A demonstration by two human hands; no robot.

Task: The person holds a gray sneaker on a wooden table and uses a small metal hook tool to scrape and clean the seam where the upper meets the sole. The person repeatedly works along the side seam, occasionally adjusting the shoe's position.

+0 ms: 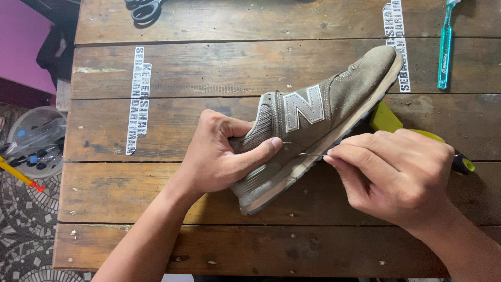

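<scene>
a grey-olive suede sneaker [313, 125] is gripped at its heel by the left hand [222, 154] on the wooden plank table [209, 68]; a thin metal needle [312, 154] is pinched by the right hand [402, 175]. two white printed strips [138, 99] are stuck flat on the planks.

A dark wooden plank table [219, 68] carries everything, its boards worn and flecked with pale crumbs. A grey-olive sneaker [313, 120] rests near the middle of it; beyond the sneaker's heel end, at the far edge, lie black-handled scissors [145, 9], and past its toe lies a teal toothbrush [445, 47]. White printed strips [139, 99] are stuck to the boards on either side of the sneaker, and a yellow-green tool with a black tip [417, 137] lies just behind its sole.
</scene>
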